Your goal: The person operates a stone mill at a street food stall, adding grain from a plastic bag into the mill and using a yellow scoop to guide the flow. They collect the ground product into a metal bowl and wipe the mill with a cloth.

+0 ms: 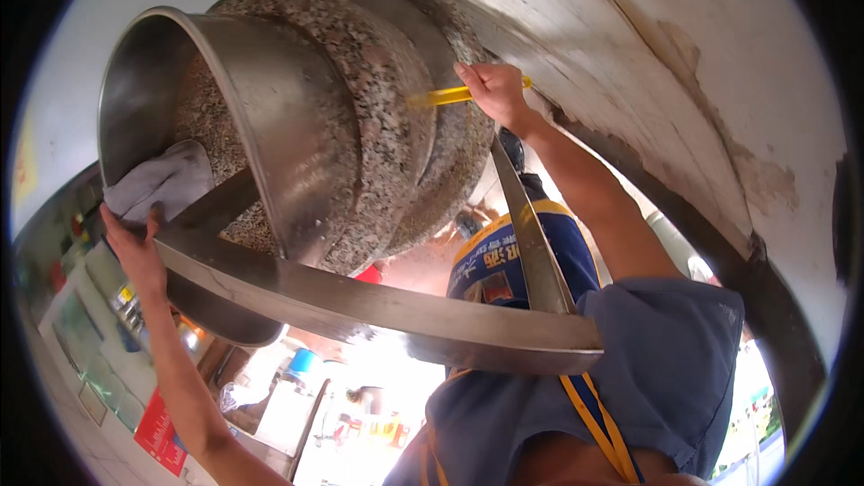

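My right hand (495, 93) is closed around the yellow handle of a brush (448, 95). The far end of the brush is blurred against the side of the speckled stone mill (382, 81). A wide metal hopper (279, 108) sits against the stone. My left hand (137, 252) grips the hopper's rim at its lower left, with some fingers hidden. Just above that hand, a grey cloth (162, 182) lies inside the hopper. A curved metal bar (378, 306) runs from beside my left hand across to my chest.
A metal strut (531, 234) joins the bar at the right. I wear a blue apron (504, 261) with yellow edging. A peeling wall (693, 99) rises close on the right. Below left are a red sign (160, 434), a blue-lidded container (304, 364) and a cluttered counter (283, 414).
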Available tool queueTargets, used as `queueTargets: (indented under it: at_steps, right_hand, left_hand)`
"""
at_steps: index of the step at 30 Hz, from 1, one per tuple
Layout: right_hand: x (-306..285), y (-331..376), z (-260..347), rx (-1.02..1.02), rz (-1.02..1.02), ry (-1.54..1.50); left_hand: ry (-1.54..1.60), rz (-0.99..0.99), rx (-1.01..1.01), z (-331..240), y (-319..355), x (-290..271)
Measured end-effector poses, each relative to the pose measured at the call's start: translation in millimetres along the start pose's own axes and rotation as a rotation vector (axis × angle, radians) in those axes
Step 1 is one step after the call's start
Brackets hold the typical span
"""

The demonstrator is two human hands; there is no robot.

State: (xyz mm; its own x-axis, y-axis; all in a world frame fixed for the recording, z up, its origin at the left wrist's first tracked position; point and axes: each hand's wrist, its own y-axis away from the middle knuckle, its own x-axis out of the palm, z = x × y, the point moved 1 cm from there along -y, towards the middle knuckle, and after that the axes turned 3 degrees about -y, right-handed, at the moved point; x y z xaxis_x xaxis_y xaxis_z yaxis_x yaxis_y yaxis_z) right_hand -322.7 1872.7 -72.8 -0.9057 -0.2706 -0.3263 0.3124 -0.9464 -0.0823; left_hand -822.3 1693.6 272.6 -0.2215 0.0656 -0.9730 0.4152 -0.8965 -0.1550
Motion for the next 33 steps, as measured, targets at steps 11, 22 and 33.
queueTargets:
  at_steps: [11,22,33]
  right_hand:
    - [-8.6,48.6,20.9,0.163,0.092,-0.067]
    - [2.6,-0.3,13.9,0.194,-0.127,-0.011]
    - [77.3,-135.5,36.3,-0.124,-0.098,0.431]
  left_hand:
    - [-0.024,-0.025,0.102,5.7,2.1,-2.6]
    - [0.041,0.005,-0.012,-3.4,1.2,-3.1]
    - [0.064,0.018,-0.013,-16.6,0.9,-7.0]
